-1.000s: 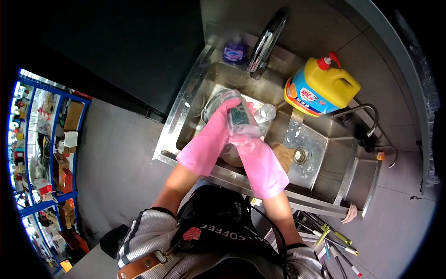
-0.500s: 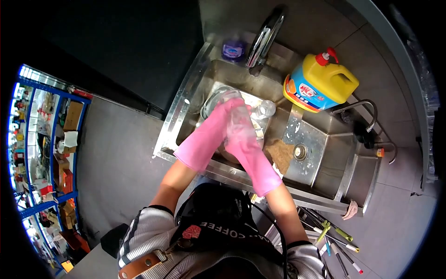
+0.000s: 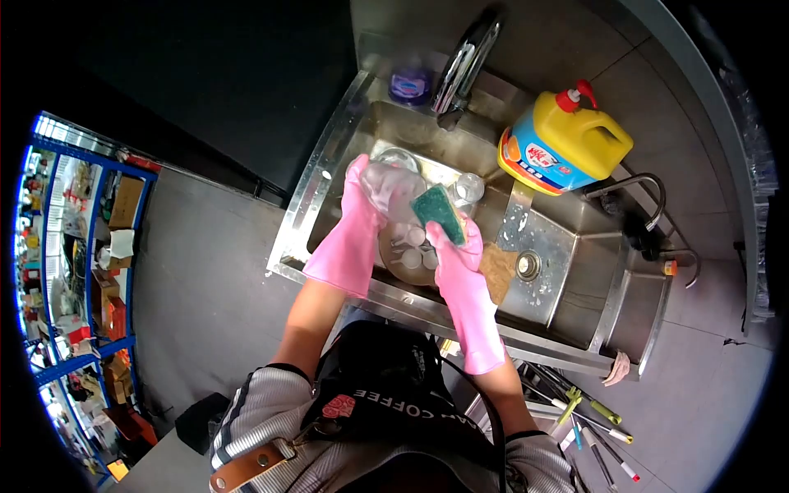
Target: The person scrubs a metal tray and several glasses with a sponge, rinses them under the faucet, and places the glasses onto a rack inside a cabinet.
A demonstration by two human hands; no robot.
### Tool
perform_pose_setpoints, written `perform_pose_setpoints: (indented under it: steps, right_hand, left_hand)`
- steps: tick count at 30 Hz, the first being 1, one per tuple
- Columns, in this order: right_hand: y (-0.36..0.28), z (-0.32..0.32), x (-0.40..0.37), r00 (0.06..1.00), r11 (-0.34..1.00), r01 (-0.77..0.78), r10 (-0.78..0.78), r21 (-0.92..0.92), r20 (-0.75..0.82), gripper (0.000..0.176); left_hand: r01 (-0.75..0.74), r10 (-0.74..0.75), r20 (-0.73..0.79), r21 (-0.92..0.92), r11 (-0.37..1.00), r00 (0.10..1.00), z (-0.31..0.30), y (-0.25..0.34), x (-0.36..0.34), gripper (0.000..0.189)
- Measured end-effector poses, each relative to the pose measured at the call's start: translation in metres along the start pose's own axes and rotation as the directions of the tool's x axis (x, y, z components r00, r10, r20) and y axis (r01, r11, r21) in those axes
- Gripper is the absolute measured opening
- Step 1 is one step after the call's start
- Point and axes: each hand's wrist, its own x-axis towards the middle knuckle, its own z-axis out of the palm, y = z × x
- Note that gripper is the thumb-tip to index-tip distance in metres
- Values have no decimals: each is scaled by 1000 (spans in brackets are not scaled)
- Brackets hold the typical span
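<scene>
Over the left sink basin [image 3: 368,119], my left hand [image 3: 355,201], in a pink rubber glove, is closed around a clear container [image 3: 393,191]. My right hand [image 3: 462,251], gloved the same way, grips a sponge [image 3: 438,212] with its dark green scouring side up, close beside the container's right end. Below them in the basin, several small white round-ended pieces [image 3: 412,259] lie in a round vessel. A clear cup [image 3: 468,188] sits behind the sponge. Part of another clear round vessel [image 3: 397,158] shows beyond my left hand.
A chrome faucet [image 3: 468,66] rises at the back, with a purple container [image 3: 410,86] beside it. On the right stands a yellow detergent jug [image 3: 567,140] with a red pump. A brown cloth [image 3: 499,274] lies by the right basin's drain [image 3: 528,264]. Long-handled tools [image 3: 592,419] lie below right.
My hands have moved apart: the left went left with the clear container, the right moved right. The green sponge in my right hand and the small white pieces below now show.
</scene>
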Motion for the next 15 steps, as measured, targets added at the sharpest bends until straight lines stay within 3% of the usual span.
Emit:
perform_pose_setpoints:
  steps: [2, 3, 5, 6, 8, 10, 12, 13, 14, 15]
  right_hand:
    - [7, -8, 5, 960, 975, 213, -196, -68, 200, 47]
    - [1, -3, 3, 904, 861, 404, -325, -307, 279, 49]
    - [-14, 8, -2, 730, 373, 676, -458, -635, 507, 54]
    - [-13, 8, -5, 703, 291, 694, -472, -659, 532, 58]
    - [24, 0, 12, 710, 183, 648, -496, -739, 500, 60]
    - [-4, 21, -2, 682, 114, 655, -514, -747, 520, 64]
    - [-28, 30, -15, 748, 213, 638, -401, -740, 529, 65]
    - [-34, 31, -18, 775, 262, 622, -342, -738, 531, 66]
    - [-40, 27, -19, 765, 285, 643, -292, -711, 574, 67]
    - [-42, 20, -16, 684, 189, 728, -275, -659, 676, 65]
  left_hand:
    - [-7, 12, -186, 27, 1000, 983, 12, -5, -7, 58]
    - [-8, 19, -276, 41, 999, 961, 14, -5, -8, 57]
    - [-16, 28, -244, 51, 999, 969, 5, -9, -4, 61]
    - [-14, 29, -245, 63, 998, 969, 4, -11, -3, 61]
    - [20, -7, -201, 64, 998, 980, -7, -14, 2, 64]
    - [30, -21, -172, 52, 998, 985, -20, -13, 8, 66]
    - [109, -110, -206, -16, 994, 972, -13, -13, 3, 67]
    - [90, -87, -193, 9, 996, 977, -9, -15, -1, 66]
    - [71, -64, -181, 33, 997, 981, -6, -16, -5, 66]
    - [49, -39, -168, 56, 997, 985, -2, -16, -9, 65]
